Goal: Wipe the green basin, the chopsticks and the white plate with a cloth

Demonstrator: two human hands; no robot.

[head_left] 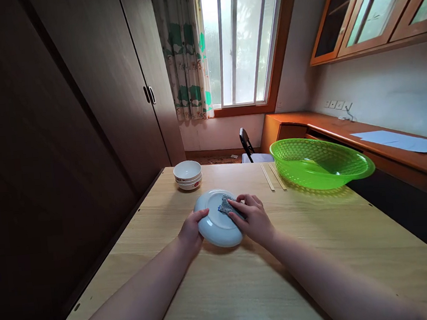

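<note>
A pale blue plate (215,220) rests on the wooden table (320,250) in front of me. My left hand (190,229) grips the plate's left rim, thumb on top. My right hand (253,217) presses a grey cloth (226,206) against the inside of the plate, fingers curled over the cloth.
Stacked white bowls (188,175) stand behind the plate. A green plastic basket (319,162) sits at the right, with chopsticks (271,176) beside it. A chair (248,146) stands past the table's far edge. A dark wardrobe (81,117) runs along the left, a desk (366,138) along the right.
</note>
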